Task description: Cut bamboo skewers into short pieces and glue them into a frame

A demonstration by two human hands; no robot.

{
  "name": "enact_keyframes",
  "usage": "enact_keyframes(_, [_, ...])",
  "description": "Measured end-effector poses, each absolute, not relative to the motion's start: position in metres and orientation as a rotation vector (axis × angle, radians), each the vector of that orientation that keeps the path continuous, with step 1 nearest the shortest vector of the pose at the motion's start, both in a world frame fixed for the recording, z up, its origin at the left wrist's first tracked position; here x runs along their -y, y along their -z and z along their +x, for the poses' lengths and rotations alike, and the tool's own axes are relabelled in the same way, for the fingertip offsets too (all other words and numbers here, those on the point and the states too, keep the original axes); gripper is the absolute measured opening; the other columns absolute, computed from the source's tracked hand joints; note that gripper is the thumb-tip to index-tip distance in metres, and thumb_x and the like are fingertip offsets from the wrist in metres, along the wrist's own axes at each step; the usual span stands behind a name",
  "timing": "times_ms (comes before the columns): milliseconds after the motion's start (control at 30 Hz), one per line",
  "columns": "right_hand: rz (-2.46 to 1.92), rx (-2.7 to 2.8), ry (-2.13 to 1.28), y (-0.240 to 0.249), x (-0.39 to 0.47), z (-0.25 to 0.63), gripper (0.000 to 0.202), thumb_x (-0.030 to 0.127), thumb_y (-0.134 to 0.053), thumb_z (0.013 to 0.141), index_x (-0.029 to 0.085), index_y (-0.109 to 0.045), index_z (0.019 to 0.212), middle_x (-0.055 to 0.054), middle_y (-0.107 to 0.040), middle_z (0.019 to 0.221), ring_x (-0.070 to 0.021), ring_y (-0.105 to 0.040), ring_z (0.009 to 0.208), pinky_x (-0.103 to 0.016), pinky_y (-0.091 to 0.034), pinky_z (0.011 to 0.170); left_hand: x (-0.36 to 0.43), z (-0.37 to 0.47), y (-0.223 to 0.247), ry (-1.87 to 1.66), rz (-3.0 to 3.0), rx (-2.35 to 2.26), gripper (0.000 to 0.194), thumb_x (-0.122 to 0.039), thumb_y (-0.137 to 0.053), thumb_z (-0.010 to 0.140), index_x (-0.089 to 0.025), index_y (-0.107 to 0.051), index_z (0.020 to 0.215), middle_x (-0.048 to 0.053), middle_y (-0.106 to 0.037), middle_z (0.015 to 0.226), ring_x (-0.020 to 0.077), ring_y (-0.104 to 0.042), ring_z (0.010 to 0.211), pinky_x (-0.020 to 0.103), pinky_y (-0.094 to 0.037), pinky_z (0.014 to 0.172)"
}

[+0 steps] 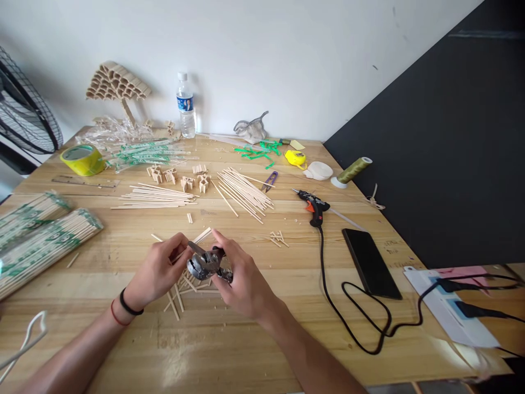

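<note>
My right hand (244, 276) is wrapped round the handles of metal pliers (202, 264), whose head points left. Close by on the left, my left hand (159, 268) pinches thin wooden sticks (203, 236) beside the pliers' jaws. Its fingertips almost meet the tool. Loose cut sticks (179, 298) lie on the table below both hands. Beyond the hands are two bunches of long sticks, one at the left (158, 197) and one at the right (244, 191). Small stacked stick blocks (187, 183) stand behind them.
A black glue gun (314, 207) with a looping cable lies at the right, near a black phone (371, 262) and a power strip (451, 309). Packaged sticks (53, 241) lie at the left. A bottle (186, 106) and a stick-built roof model (117, 82) stand at the back.
</note>
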State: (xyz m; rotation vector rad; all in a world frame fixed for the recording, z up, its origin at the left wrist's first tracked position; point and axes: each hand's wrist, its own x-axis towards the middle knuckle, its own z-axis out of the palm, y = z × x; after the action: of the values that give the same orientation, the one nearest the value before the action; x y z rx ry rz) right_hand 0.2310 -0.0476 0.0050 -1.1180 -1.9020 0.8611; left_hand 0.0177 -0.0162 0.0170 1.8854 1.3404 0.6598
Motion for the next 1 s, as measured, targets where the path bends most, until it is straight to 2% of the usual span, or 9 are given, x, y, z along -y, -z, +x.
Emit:
enact_keyframes(400, [-1.129,1.898,-0.879,-0.0054,0.0482,0.2311,0.079,0.01,-0.062,0.082,0.02,-0.038,0.156,-0.013,-0.066,0.124,-0.0278,-0.062,0.113,-0.048,-0.053,0.104,0.0162,0.0174,-0.0189,-0.664,1.862,-1.34,0.018,-0.034,-0.057,0.09,-0.019,-0.057,0.081,-0.001,-0.064,0.066,0.0127,-0.046,0.056,0.024,-0.038,0.054])
enact_keyframes(700, [-1.127,1.894,-0.885,-0.0058,0.0479,0.2311,0.077,0.01,-0.062,0.082,0.018,-0.038,0.156,-0.014,-0.066,0.124,-0.0273,-0.062,0.113,-0.047,-0.052,0.104,0.0164,0.0162,-0.018,-0.666,1.866,-1.344,0.016,-0.033,-0.056,0.089,-0.019,-0.055,0.08,-0.003,-0.057,0.06,0.0122,-0.041,0.054,0.024,-0.034,0.052])
enact_keyframes(1000, [-1.121,1.9,-0.868,-0.0056,0.0479,0.231,0.078,0.01,-0.062,0.083,0.019,-0.037,0.156,-0.013,-0.066,0.123,-0.0276,-0.062,0.113,-0.047,-0.053,0.104,0.0164,0.017,-0.0193,-0.664,1.877,-1.338,0.014,-0.031,-0.057,0.089,-0.02,-0.055,0.08,-0.004,-0.057,0.061,0.0121,-0.042,0.055,0.023,-0.034,0.052])
